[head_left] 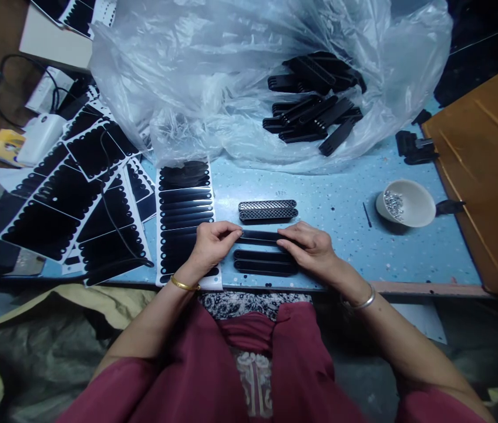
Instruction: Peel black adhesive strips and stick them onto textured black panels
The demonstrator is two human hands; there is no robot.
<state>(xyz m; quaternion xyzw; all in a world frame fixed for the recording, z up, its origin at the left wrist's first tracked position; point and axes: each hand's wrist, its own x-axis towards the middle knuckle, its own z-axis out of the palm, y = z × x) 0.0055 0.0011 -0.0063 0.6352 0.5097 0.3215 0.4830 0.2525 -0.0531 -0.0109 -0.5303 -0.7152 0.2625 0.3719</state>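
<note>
Between my two hands lies a long black strip with rounded ends (260, 236). My left hand (214, 244) pinches its left end between thumb and fingertips. At its right end, my right hand (308, 244) grips it with thumb and fingers. Just nearer to me rest black bars with smooth tops (265, 263), side by side. Beyond the strip, black bars with a cross-hatched pattern (268, 210) sit together. A backing sheet of black rounded strips (185, 223) lies to the left, partly beneath my left hand and wrist.
Loose black strip sheets (55, 200) pile up at the left, with a dark cable across them. A clear plastic bag (214, 82) spreads over the back, with several black bars (315, 111) on it. At right stand a white bowl (419, 202) of small metal pieces and a brown box (487, 170).
</note>
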